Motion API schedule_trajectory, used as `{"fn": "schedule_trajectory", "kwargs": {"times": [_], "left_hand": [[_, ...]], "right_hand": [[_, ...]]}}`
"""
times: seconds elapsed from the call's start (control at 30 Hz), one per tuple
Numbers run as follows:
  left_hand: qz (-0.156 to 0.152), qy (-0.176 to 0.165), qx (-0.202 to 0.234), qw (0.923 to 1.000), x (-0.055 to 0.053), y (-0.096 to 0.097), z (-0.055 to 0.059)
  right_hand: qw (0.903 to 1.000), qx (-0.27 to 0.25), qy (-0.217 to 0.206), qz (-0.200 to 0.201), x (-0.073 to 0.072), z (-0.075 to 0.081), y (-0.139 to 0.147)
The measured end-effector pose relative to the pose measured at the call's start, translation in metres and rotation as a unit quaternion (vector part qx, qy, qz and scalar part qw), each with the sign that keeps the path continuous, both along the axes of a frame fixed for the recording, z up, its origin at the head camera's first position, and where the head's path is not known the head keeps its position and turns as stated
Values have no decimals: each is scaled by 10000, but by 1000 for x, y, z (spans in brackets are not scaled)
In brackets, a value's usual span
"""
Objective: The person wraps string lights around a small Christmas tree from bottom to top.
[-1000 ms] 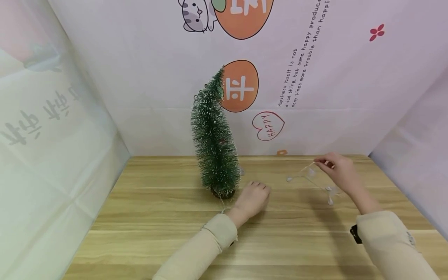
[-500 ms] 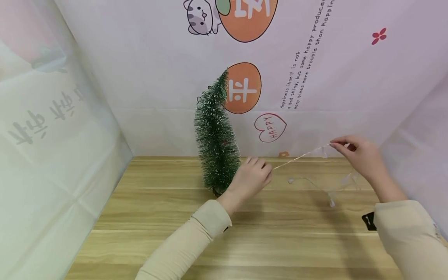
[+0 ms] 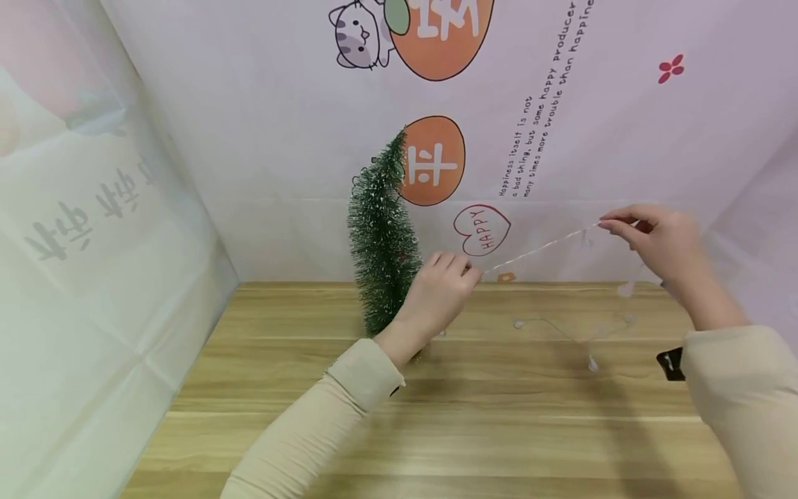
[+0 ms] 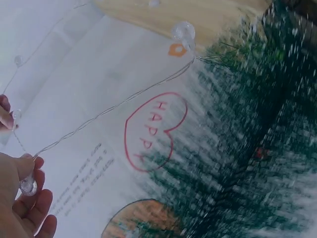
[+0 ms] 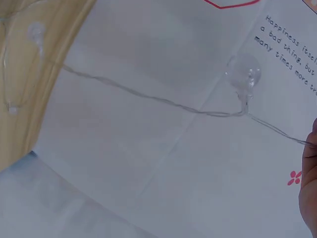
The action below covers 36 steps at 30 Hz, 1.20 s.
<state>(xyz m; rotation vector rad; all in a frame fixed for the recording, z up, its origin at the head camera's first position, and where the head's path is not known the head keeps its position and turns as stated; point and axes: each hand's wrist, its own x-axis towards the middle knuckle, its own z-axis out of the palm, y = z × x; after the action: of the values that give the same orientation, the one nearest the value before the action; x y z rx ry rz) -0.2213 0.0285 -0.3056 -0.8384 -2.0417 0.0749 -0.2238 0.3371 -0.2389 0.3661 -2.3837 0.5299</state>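
A string of lights (image 3: 545, 246) is up in the air in front of the back wall (image 3: 592, 159), between two hands. The left hand (image 3: 439, 287) is to the right of the green tree (image 3: 383, 235), and the right hand (image 3: 661, 239) is higher up and farther right. From the head, the back of the left hand hides what its fingers hold. The left wrist view shows it: thumb and finger pinch the thin wire, and a clear bulb (image 4: 28, 186) sits by those fingers. That view also shows the wire going from this hand to the tree, with another bulb (image 4: 183, 32) right by the needles. The right hand pinches the wire with its fingertips, which the head view shows best. The right wrist view has just the edge of that hand, but it shows a big round bulb (image 5: 243, 72) on the wire near it. More of the string hangs down in a loop over the bench (image 3: 449, 450). The left hand and its tan sleeve (image 3: 318, 423) get in the way of the tree's bottom. A flat black thing (image 3: 670, 364) sticks out by the right cuff. On the wall there are a red heart (image 3: 482, 230) that says HAPPY, orange shapes (image 3: 445, 132) and a striped cat (image 3: 358, 34).
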Motion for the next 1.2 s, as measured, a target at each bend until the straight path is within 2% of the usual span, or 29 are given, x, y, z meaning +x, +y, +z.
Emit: {"fn": "schedule_trajectory", "kwargs": {"times": [0.07, 0.17, 0.43, 0.57, 0.7, 0.8, 0.9, 0.97, 1.07, 1.2], "left_hand": [[2, 107, 18, 9999, 1, -2, 5], [40, 168, 148, 9997, 1, -4, 11], [198, 372, 462, 9980, -4, -11, 15], [157, 571, 536, 9968, -5, -14, 18], [230, 835, 687, 9939, -8, -17, 21], [276, 913, 752, 9926, -11, -20, 20], [296, 897, 771, 9925, -14, -22, 19], [303, 891, 762, 9926, -16, -23, 18], [309, 925, 700, 9928, -17, -24, 18], [326, 1118, 548, 9917, -18, -27, 18]], "right_hand": [[9997, 166, 184, 42, -2, 5, 0], [9984, 503, 239, 21, -5, 12, 1], [9920, 1110, -387, -468, -9, 29, 9], [9888, 1055, -709, -777, -10, 38, 14], [9883, 918, -756, -961, -12, 45, 18], [9877, 579, -900, -1143, -13, 52, 22], [9857, -248, -1244, -1107, -13, 58, 28], [9814, -915, -1438, -886, -12, 65, 31], [9671, -1881, -1698, -218, -12, 75, 35], [9375, -2761, -2022, 632, -14, 90, 37]]}}
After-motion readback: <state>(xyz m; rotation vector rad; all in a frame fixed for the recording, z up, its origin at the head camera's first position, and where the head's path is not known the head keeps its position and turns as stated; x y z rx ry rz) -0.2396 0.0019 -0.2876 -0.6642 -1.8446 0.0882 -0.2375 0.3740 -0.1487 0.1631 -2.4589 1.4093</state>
